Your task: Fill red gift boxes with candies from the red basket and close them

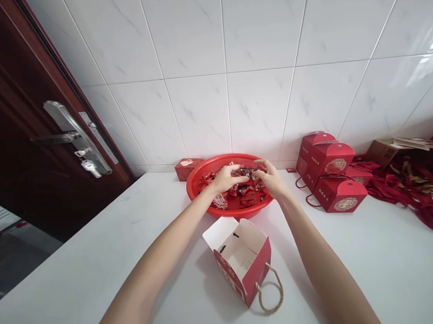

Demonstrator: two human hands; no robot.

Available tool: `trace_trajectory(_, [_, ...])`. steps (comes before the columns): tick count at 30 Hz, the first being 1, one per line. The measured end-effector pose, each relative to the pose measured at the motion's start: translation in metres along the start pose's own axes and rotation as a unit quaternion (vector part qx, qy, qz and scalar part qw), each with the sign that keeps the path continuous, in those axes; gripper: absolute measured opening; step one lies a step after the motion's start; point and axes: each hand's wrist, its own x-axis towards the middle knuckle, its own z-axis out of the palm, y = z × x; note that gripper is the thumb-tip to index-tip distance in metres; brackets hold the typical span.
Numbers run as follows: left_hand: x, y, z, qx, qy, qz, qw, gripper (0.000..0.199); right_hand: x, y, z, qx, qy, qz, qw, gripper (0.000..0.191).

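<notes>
A round red plastic basket (pixel 228 213) holds many small wrapped candies (pixel 249 199), mostly in red and dark wrappers. My left hand (pixel 225 179) reaches over the middle of the basket, its fingers apart and close to the candies. From the right side, my right hand (pixel 271 180) reaches in with fingers spread and bent, touching or just above the wrappers. Nothing is plainly gripped in either one. In front of the basket stands an open red gift box (pixel 260 268), white inside, lid flaps up, with a rope handle (pixel 270 311) on its right side.
A small red box (pixel 187 170) sits behind the basket at left. Closed red gift boxes (pixel 326 159) are stacked at right, beside red ribbon-like material (pixel 387 189) and a cardboard box (pixel 382 151). Tiled wall (pixel 259 101) stands behind the white table (pixel 123 244); a door (pixel 26 87) is at left.
</notes>
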Motion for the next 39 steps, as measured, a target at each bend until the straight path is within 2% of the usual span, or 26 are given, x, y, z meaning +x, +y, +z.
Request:
trace_trajectory(7, [-0.001,0.003,-0.002,-0.007,0.017,0.018,1.0,0.043,0.001,-0.004,0.001,0.077,0.024,0.052,0.995,0.039])
trace_trajectory(10, [0.001,0.001,-0.003,-0.005,0.021,0.024,0.999,0.041,0.0,-0.003,0.0,0.074,0.02,0.035,0.996,0.042])
trace_trajectory(16, [0.001,-0.001,-0.003,-0.013,0.013,0.015,1.0,0.043,0.0,0.003,-0.003,0.064,-0.034,-0.019,0.997,0.06])
trace_trajectory(19, [0.0,0.001,-0.003,-0.006,0.007,0.02,1.0,0.043,0.001,0.005,-0.003,0.048,-0.032,-0.026,0.998,0.064])
trace_trajectory(23, [0.0,0.003,-0.002,0.0,-0.002,0.028,1.0,0.042,0.0,0.001,0.0,0.07,0.011,0.005,0.997,0.057])
trace_trajectory(27, [0.002,0.002,-0.002,-0.006,0.028,0.053,0.998,0.039,0.001,-0.005,0.002,0.161,0.018,0.056,0.985,0.052])
trace_trajectory(31, [0.003,0.001,-0.001,0.002,0.07,0.067,0.995,0.038,0.003,-0.006,-0.001,0.202,-0.021,0.052,0.978,0.038])
trace_trajectory(34, [0.003,-0.001,-0.001,0.002,0.055,0.055,0.997,0.043,0.002,-0.005,-0.002,0.178,-0.071,0.021,0.981,0.022])
trace_trajectory(39, [0.002,-0.005,-0.002,0.04,0.035,0.023,0.998,0.056,-0.002,-0.007,-0.001,0.132,-0.087,0.011,0.987,0.03])
